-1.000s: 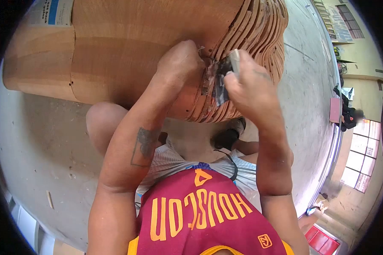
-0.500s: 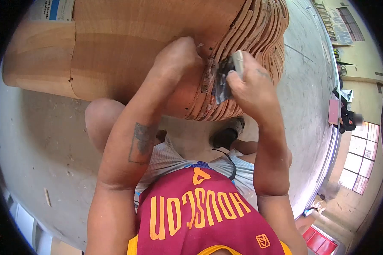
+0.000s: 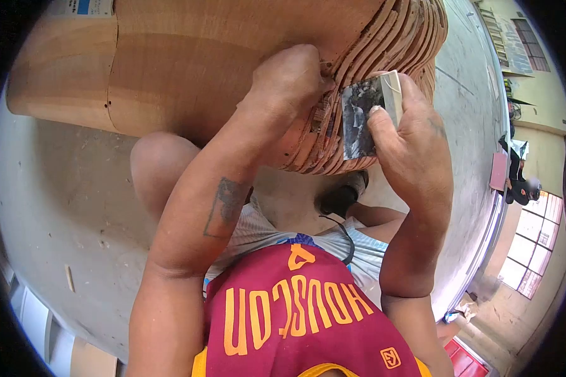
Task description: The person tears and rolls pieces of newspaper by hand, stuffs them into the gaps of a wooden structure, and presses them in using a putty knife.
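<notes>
In my right hand [image 3: 416, 135] is a wide putty scraper [image 3: 360, 122]. Its flat rectangular blade is dark and smeared, and a pale strip forms its back edge. My thumb presses on the blade face while the fingers curl behind. The scraper is over the wavy, layered wooden edge of a large curved plywood piece [image 3: 188, 56]. Against the plywood, at the start of those layers, rests my left hand [image 3: 289, 75], fingers closed. Whatever its fingertips pinch, if anything, is hidden. Dark gaps and rough residue run between the layered strips [image 3: 390, 50].
The plywood piece fills the top of the view, with a blue and white label [image 3: 85, 7] at its upper left. My knees and a dark shoe [image 3: 339, 200] are close below it. Grey floor [image 3: 75, 207] surrounds me. A person [image 3: 523, 188] is far off at right.
Both hands have shifted to the right in the view. The scraper has turned, so its blade face now shows more fully. The view has also shifted slightly.
</notes>
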`<state>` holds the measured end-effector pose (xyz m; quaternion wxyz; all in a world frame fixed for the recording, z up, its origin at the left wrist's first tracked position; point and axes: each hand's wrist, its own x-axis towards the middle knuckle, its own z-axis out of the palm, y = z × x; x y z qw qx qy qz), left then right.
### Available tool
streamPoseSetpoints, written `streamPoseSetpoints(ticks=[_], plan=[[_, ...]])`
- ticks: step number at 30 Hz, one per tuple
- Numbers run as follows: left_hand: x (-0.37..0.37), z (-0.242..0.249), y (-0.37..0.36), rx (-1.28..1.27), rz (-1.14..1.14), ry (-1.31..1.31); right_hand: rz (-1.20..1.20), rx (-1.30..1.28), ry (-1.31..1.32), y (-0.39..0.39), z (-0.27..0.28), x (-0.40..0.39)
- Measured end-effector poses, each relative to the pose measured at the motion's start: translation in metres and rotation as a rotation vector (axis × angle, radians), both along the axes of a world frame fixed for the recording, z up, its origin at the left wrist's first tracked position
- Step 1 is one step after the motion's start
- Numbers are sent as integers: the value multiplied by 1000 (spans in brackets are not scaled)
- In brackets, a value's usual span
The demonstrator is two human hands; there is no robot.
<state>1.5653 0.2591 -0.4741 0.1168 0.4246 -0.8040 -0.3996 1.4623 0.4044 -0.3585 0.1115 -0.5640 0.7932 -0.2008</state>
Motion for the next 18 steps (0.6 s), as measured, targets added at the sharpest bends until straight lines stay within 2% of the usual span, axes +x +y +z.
streamPoseSetpoints(ticks=[3,8,13,15,17,18], plan=[[1,11,0,-4,2,-70,-10,25,24,-1,0,3],[2,9,-2,5,0,-49,-57,98,90,-12,-36,-8],[0,-2,-5,59,3,36,-50,81,-42,-10,-7,-5],[2,4,-8,83,18,-40,-61,47,-93,-11,-5,-5],[1,2,-11,29,26,-65,-78,82,88,-22,-47,-12],[1,-3,-10,-33,28,-55,-57,91,61,-21,-42,-15]])
